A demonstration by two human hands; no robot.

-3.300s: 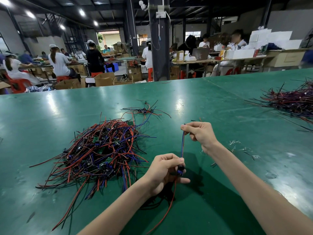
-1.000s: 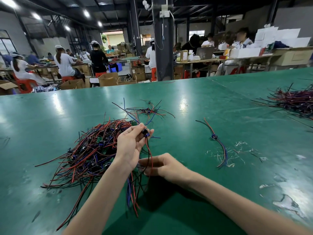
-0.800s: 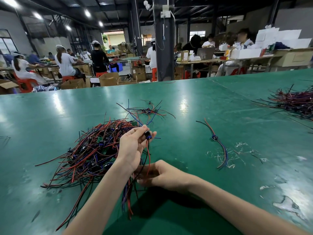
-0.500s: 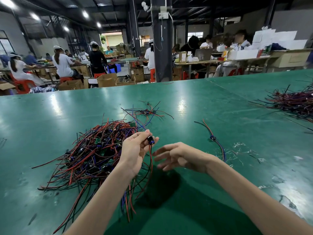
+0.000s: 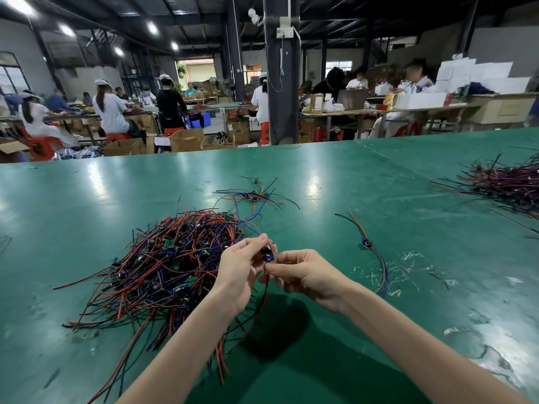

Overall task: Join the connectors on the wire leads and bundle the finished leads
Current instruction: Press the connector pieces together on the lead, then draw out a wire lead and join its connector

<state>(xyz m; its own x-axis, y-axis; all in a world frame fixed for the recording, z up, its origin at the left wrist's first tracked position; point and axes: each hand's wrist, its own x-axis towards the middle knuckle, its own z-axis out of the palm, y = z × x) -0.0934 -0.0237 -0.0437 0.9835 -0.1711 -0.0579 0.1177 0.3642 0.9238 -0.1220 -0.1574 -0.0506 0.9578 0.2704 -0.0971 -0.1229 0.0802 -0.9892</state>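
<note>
Red and black lead wires (image 5: 264, 295) hung below raised hands, off counter (image 5: 306, 374), so ends hang free. Small connector (image 5: 267, 253) pinched by left hand (image 5: 236, 272), fingers (image 5: 256, 243) curled round it, steadied for mating. Wire just beneath pinched by right hand (image 5: 306, 275). Unsorted lead pile (image 5: 175, 258) kept just left, within reach. Joined lead (image 5: 368, 244) laid apart at right, probably for bundling. Second tangle (image 5: 507, 182) seen far right.

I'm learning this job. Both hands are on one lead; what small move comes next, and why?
Probably draw the right hand down along the wires to straighten them: the left hand pinches the connector, and the right hand pinches the wires just below it.
</note>
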